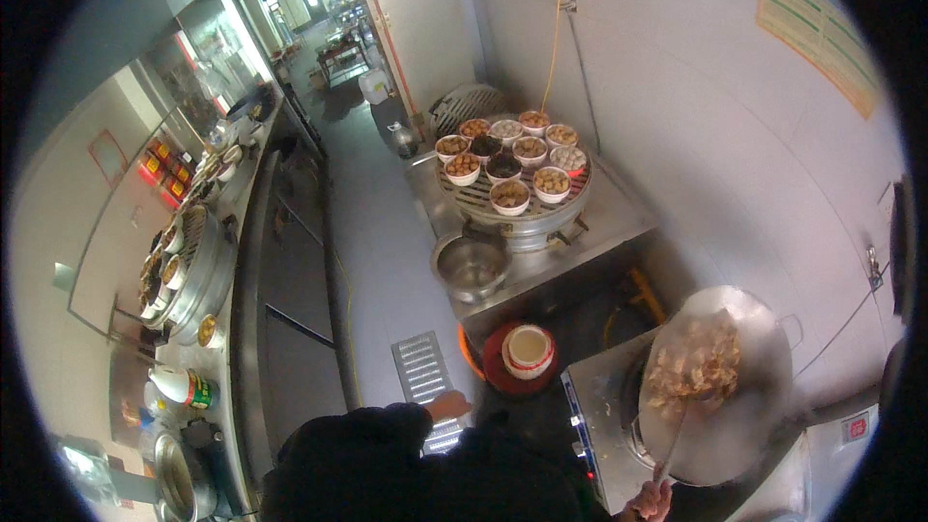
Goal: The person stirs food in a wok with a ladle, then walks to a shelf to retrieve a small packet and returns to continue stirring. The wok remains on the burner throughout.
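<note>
My right hand (647, 500) grips the long handle of a wok ladle (676, 442). The ladle's head rests among browned food pieces, apparently meat (699, 361), in a large steaming wok (757, 391). Steam blurs part of the food and the ladle's head. Beneath the wok is a steel stove (605, 395) with lit controls on its front edge. My left hand (449, 406) hangs in front of my dark sleeve, above the floor drain grate (420, 362). Its fingers look curled in and no object shows in them. It is away from the wok.
Behind the stove, a round steamer rack (471, 197) carries several bowls of food (510, 197). A metal pot (473, 266) stands at that counter's corner. White bowls (529, 349) sit on a red lid-like surface (500, 377) below. A long counter (243, 232) on the left holds another steamer (210, 283).
</note>
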Motion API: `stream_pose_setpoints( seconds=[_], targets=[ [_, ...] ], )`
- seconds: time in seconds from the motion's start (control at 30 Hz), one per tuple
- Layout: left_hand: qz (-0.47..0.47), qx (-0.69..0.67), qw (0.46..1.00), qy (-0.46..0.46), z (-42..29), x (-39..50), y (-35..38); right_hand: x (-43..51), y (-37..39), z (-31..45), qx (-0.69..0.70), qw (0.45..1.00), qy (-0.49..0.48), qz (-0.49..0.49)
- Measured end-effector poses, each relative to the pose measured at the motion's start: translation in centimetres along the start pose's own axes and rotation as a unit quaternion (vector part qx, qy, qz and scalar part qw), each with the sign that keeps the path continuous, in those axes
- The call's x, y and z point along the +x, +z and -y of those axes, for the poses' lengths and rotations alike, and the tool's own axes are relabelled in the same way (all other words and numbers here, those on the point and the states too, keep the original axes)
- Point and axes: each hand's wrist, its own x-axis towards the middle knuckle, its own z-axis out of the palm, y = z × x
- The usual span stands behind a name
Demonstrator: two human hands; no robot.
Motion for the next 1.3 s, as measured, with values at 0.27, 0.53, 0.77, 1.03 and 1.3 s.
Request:
stream_pose_setpoints(
  seconds=[0.27, 0.53, 0.77, 1.03, 1.3],
  targets=[
    [0.017, -0.012, 0.992, 0.126, -3.4, 1.9, -1.5, -3.2, -0.2, -2.0, -0.312, 0.926, -0.208, 0.034],
    [0.17, 0.262, 0.926, 0.211, 1.5, -0.1, 0.8, -5.7, 0.0, -2.9, -0.677, 0.672, -0.25, -0.166],
    [0.074, 0.236, 0.926, 0.286, -0.8, 5.3, -0.2, -13.4, 2.6, -4.8, -0.751, 0.557, -0.253, -0.249],
    [0.14, -0.21, 0.968, 0.012, -12.4, 3.1, -0.3, -14.1, 2.7, -5.0, -0.786, 0.571, -0.142, -0.189],
    [0.082, 0.017, 0.971, 0.226, 1.1, 5.6, 3.6, -9.9, -0.2, -0.3, -0.806, 0.487, -0.217, -0.255]
  ],
)
